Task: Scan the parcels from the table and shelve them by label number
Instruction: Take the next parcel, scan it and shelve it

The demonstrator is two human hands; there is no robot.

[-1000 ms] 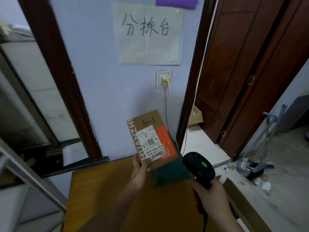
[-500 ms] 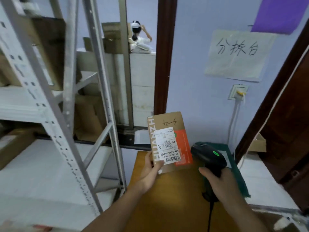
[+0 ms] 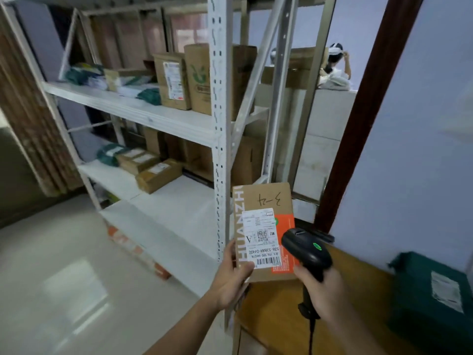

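My left hand (image 3: 231,276) grips the lower left corner of a brown cardboard parcel (image 3: 266,201), held upright over the table's left end. The parcel carries a white shipping label, an orange patch and a handwritten number, all upside down. My right hand (image 3: 320,288) is wrapped round the handle of a black barcode scanner (image 3: 305,248), whose head with a green light sits against the parcel's lower right. The white metal shelf rack (image 3: 220,124) stands to the left, close behind the parcel.
The rack's upper shelf (image 3: 133,108) and middle shelf (image 3: 107,175) hold several boxes and green bags. A dark green parcel (image 3: 430,298) lies on the wooden table (image 3: 358,283) at right. A brown door frame (image 3: 366,103) rises behind. The tiled floor lies to the left.
My view has swung left from the wall and doorway to the shelf rack. Both hands keep the parcel and the scanner, which have come closer together.
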